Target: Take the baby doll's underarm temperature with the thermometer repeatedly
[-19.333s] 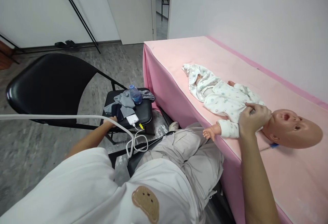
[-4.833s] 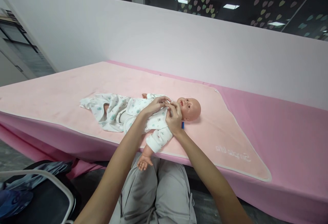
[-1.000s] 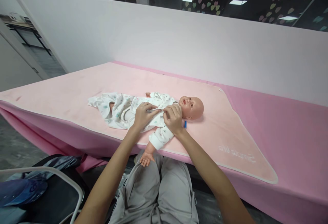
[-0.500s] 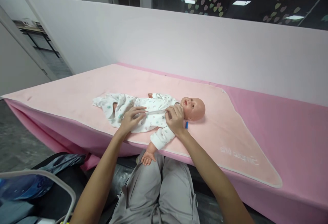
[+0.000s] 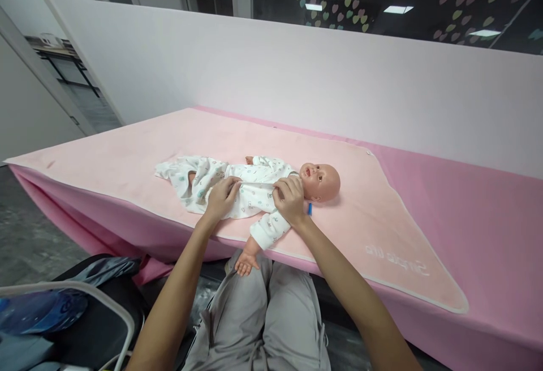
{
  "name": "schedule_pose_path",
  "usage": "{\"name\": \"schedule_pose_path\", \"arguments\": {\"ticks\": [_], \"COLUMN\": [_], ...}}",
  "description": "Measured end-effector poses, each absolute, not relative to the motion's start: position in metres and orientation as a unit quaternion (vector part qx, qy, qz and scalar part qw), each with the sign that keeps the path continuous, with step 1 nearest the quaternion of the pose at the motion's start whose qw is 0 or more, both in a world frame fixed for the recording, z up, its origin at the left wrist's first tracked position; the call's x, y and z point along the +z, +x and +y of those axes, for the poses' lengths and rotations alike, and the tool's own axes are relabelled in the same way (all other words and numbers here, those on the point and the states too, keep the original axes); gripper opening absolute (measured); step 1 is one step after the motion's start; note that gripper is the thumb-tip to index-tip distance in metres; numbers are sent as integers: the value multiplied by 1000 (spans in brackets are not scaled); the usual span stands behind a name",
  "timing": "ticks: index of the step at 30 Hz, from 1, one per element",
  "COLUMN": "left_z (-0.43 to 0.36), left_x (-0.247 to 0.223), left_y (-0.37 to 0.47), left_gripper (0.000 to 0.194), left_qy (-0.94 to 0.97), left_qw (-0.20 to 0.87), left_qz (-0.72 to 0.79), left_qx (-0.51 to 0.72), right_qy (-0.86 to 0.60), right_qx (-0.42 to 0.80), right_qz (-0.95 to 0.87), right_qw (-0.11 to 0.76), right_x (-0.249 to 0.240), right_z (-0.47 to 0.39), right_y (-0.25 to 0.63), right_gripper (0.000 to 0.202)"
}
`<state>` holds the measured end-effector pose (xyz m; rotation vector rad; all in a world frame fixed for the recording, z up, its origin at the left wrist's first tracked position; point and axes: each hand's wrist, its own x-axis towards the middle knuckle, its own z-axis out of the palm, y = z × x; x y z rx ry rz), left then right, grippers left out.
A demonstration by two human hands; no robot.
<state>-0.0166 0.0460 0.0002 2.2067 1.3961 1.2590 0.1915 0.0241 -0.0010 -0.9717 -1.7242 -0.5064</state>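
Note:
A baby doll (image 5: 323,182) lies on its back on a pink mat, head to the right, wearing a white printed baby outfit (image 5: 251,206). My left hand (image 5: 224,197) is closed, pinching the front edge of the outfit around the doll's waist. Up by the collar, my right hand (image 5: 290,197) grips the same edge, which is drawn into a straight, raised line between both hands. The doll's near arm (image 5: 248,255) hangs over the mat's front edge. Its leg part is loosely covered by bunched fabric on the left. My fingertips are partly hidden.
The pale pink mat (image 5: 394,235) covers a table with a darker pink cloth (image 5: 487,218). A small blue item (image 5: 310,208) shows beside the doll's neck. A white wall (image 5: 297,77) stands behind. At lower left is a chair holding a blue plastic bottle (image 5: 42,310).
My left hand has gone from loosely spread fingers on the outfit to a pinch on its edge, shifting slightly right. My right hand holds its place near the collar.

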Motion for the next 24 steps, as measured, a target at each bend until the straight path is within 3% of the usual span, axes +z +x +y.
{"name": "schedule_pose_path", "arguments": {"ticks": [11, 18, 24], "left_z": [42, 47, 55], "left_x": [14, 25, 34], "left_y": [-29, -37, -38], "left_gripper": [42, 41, 35], "left_qy": [788, 788, 801], "left_qw": [160, 262, 246], "left_qz": [483, 452, 455], "left_qx": [345, 325, 302], "right_qy": [-421, -427, -426], "right_qx": [-212, -210, -202], "right_qz": [-710, -709, -711], "right_qw": [523, 520, 521], "right_x": [1, -1, 0], "right_z": [22, 23, 22], "right_y": [192, 192, 191], "right_gripper": [15, 16, 15]}}
